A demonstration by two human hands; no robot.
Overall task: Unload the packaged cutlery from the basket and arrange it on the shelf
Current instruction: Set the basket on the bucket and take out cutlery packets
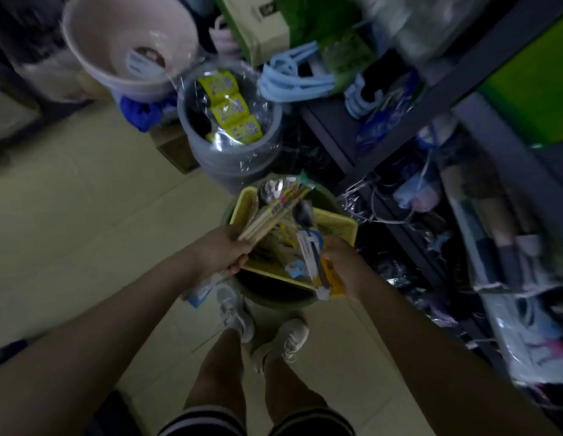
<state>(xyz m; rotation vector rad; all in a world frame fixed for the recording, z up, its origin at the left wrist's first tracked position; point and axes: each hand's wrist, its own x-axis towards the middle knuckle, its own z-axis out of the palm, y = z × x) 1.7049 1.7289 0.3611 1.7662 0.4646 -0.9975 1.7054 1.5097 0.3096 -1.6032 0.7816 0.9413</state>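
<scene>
The left hand [222, 251] is curled around a clear packet of wooden chopsticks with a metal spoon [275, 204], above the near left edge of the yellow plastic basket [340, 226]. The right hand [343, 262] grips a flat packet of cutlery with a blue label [310, 247] over the near right edge. The basket sits on a green bucket [273, 298] on the tiled floor [85, 215]. Farther, to the right, stands the dark metal shelf [330, 130].
</scene>
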